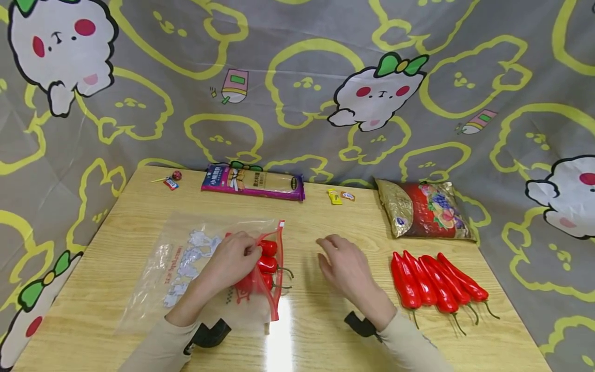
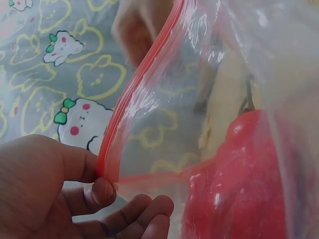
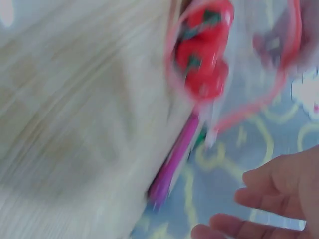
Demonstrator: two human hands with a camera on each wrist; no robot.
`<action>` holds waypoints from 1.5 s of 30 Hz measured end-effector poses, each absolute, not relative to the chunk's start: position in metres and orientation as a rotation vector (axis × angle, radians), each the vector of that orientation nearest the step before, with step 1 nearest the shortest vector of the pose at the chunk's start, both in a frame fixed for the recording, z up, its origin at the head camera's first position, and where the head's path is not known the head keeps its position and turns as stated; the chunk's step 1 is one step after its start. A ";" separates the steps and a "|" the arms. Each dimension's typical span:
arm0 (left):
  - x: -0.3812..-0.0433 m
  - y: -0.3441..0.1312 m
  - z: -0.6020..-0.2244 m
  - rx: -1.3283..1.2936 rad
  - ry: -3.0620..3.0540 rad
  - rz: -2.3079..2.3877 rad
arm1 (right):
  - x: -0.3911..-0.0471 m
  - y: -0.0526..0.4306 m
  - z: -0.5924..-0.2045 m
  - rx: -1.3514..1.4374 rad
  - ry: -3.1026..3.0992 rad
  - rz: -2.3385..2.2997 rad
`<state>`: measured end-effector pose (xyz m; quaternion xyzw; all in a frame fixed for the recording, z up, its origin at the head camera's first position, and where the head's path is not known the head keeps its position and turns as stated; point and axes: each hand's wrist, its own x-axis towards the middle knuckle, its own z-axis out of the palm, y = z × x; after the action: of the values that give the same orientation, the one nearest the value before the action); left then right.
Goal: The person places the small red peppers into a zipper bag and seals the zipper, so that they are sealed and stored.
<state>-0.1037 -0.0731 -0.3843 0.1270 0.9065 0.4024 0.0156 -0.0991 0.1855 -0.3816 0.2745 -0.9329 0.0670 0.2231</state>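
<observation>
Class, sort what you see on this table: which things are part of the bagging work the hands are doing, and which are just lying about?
In use:
left hand pinching the bag's rim
zip bag
peppers in the bag
loose peppers
right hand, holding nothing

Lying about:
purple packet
gold snack bag
lollipop
small yellow wrappers

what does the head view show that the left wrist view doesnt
Only the head view shows the right hand open and empty, five loose red peppers, a fruit packet and the table. Only the left wrist view shows fingers pinching the bag's red seal. Both show the left hand on the clear bag with peppers inside.
</observation>
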 end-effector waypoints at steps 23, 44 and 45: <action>-0.102 -0.075 -0.384 0.335 2.735 1.330 | -0.050 0.323 -0.393 -0.189 -3.263 -0.072; -0.101 -0.073 -0.378 0.224 2.502 1.481 | -0.056 0.198 -0.361 0.838 -2.842 0.631; -0.101 -0.073 -0.378 0.221 2.496 1.482 | -0.056 0.192 -0.362 0.872 -2.847 0.632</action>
<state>-0.1007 -0.0731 -0.3783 0.0753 0.8517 0.5057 0.1148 -0.0558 0.1922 -0.3623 0.2861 -0.9342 0.2073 0.0488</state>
